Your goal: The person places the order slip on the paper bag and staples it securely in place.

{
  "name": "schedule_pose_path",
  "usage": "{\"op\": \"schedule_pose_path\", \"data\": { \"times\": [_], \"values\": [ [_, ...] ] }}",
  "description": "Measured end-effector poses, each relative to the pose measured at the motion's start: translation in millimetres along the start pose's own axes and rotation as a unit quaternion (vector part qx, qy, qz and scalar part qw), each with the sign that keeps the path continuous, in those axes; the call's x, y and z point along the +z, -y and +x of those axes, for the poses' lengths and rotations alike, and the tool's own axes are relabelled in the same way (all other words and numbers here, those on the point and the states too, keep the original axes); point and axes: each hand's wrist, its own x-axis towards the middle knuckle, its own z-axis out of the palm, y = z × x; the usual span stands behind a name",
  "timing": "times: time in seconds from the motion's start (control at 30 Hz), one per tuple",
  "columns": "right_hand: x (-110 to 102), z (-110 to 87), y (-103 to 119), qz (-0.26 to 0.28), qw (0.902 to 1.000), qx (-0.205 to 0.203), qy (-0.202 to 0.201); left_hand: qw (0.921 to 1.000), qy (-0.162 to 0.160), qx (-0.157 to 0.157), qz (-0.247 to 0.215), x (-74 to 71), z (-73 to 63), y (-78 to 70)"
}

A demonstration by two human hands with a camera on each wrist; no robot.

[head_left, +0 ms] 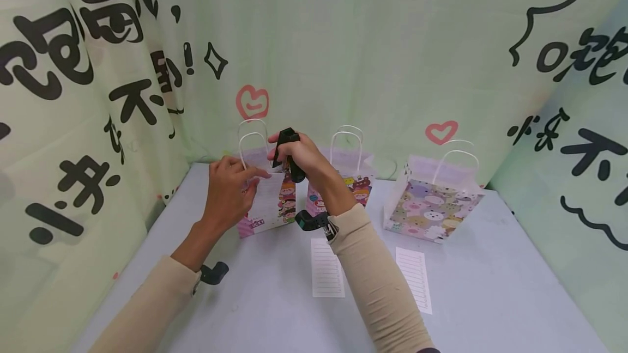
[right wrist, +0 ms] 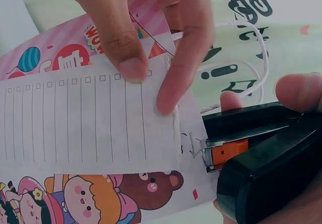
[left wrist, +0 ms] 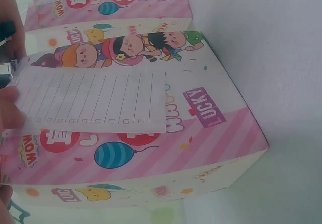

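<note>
My left hand (head_left: 228,192) pinches a lined checklist sheet (right wrist: 90,123) against the front of the leftmost paper gift bag (head_left: 287,206), near its top edge. In the right wrist view the thumb and a finger lie on the sheet, with other fingers behind the bag. My right hand (head_left: 314,165) grips a black stapler (right wrist: 271,168) with an orange part inside. The stapler's jaws are apart, its front end at the bag's top edge beside the sheet. The bag has pink stripes, cartoon characters and white cord handles (head_left: 252,134).
To the right stand a second cartoon gift bag (head_left: 362,188) and a third one with animal faces (head_left: 432,208). Two more lined sheets, one at centre (head_left: 326,277) and one further right (head_left: 417,282), lie on the white table (head_left: 265,309). A printed curtain (head_left: 314,42) hangs behind.
</note>
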Motion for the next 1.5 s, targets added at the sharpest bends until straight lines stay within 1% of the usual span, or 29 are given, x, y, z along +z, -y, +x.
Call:
{"op": "schedule_pose_path", "data": {
  "times": [0.2,0.3,0.43,0.57,0.8,0.97,1.13,1.3,1.4,1.5],
  "values": [
    [-0.5,0.1,1.1,-0.010,0.9998,0.013,0.014,1.0000,-0.004,0.001,-0.004,2.0,-1.8,1.5],
    [-2.1,0.6,1.7,-0.007,0.9995,0.020,0.023,0.9999,-0.013,0.003,-0.007,3.7,-2.2,1.6],
    [-6.6,1.3,2.8,0.003,0.9988,0.021,0.044,0.9994,-0.031,0.010,-0.010,6.0,-2.7,1.0],
    [-10.5,0.8,3.1,0.006,0.9981,0.023,0.057,0.9989,-0.041,0.017,-0.011,8.1,-3.0,0.5],
    [-9.3,1.3,1.9,-0.025,0.9974,-0.001,0.067,0.9981,-0.055,0.025,0.000,10.5,-4.6,1.6],
    [-14.1,2.4,0.6,-0.033,0.9962,0.007,0.080,0.9978,-0.056,0.035,0.011,11.8,-5.2,2.0],
    [-8.8,3.2,-5.8,-0.027,0.9973,-0.016,0.067,0.9975,-0.057,0.039,0.017,12.1,-6.5,4.8],
    [2.1,2.5,-15.3,0.007,0.9970,-0.070,0.033,0.9971,-0.059,0.045,0.018,11.3,-7.9,8.0],
    [7.8,4.6,-20.6,0.035,0.9945,-0.099,0.008,0.9961,-0.061,0.058,0.026,11.7,-7.9,9.3],
    [10.5,6.4,-24.0,0.052,0.9929,-0.106,-0.011,0.9944,-0.062,0.075,0.041,11.4,-7.3,9.2]
  ]
}}
